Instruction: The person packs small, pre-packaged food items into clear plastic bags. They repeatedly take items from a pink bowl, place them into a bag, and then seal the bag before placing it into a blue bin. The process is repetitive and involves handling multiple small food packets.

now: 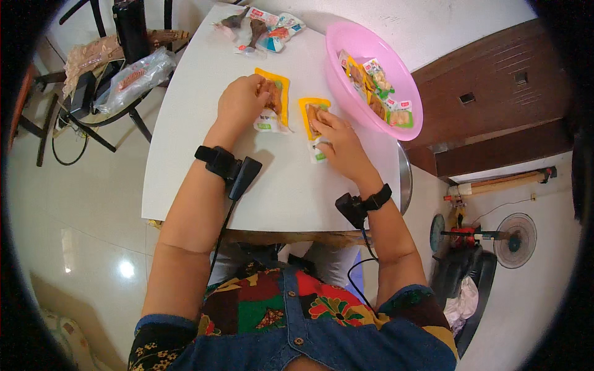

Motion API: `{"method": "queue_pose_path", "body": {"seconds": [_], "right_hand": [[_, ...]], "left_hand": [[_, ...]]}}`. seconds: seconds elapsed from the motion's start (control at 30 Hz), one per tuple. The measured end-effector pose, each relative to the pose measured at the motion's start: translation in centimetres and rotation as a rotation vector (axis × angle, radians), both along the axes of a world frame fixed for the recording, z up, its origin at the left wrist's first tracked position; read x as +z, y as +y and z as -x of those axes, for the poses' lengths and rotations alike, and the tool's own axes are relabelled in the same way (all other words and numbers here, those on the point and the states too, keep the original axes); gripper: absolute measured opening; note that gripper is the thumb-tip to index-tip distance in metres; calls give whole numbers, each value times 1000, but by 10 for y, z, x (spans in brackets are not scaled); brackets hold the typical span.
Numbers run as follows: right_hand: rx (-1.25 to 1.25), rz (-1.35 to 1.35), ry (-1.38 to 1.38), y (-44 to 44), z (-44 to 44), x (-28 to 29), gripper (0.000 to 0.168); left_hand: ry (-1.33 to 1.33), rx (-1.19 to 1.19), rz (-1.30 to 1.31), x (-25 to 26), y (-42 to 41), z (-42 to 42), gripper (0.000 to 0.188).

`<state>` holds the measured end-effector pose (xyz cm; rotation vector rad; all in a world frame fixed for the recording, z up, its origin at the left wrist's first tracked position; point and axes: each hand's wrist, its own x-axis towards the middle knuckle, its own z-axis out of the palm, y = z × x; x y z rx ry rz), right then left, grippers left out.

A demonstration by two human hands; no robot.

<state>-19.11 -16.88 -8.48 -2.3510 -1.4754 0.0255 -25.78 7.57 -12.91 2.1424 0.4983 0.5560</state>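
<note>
My left hand (239, 102) rests at the left edge of a yellow-bordered snack packet (274, 99) on the white table; whether its fingers grip the packet is unclear. To the right, my right hand (336, 141) has its thumb and fingers on a second yellow-bordered packet (312, 113), partly covering it. A pink plastic basin (373, 39) stands at the table's right side with several packets (380, 81) inside, some yellow-edged, some white and green. At the far edge lie several clear and printed packets (274, 32), dark food showing in some.
The white table (278, 195) has a curved left edge. Beyond it a chair holds a plastic bag (139, 81) and dark boxes. Black cabled devices are strapped to both my wrists. A steel rim (405, 178) shows beside the table's right edge, and a fan (514, 241) stands farther right.
</note>
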Motion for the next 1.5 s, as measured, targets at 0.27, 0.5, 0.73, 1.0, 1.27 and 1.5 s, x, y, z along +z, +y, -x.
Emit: {"method": "queue_pose_path", "body": {"seconds": [0.27, 0.5, 0.73, 1.0, 1.27, 1.5], "right_hand": [[12, -204, 13, 53, -18, -25, 50], [-37, -184, -28, 88, -17, -24, 38], [5, -204, -88, 107, -24, -26, 34], [-57, -417, -143, 87, 2, -15, 35], [-116, -257, -324, -26, -6, 39, 12], [-769, -25, -400, -121, -120, 77, 21]], "left_hand": [[-18, 28, -143, -3, 6, 4, 19], [-52, 120, -171, -5, 18, 5, 18], [-104, 225, -286, 3, 23, 8, 22], [-256, -6, -523, 27, 0, 13, 41], [66, -384, -680, 22, -47, 19, 55], [84, -350, -669, 12, -48, 13, 53]]}}
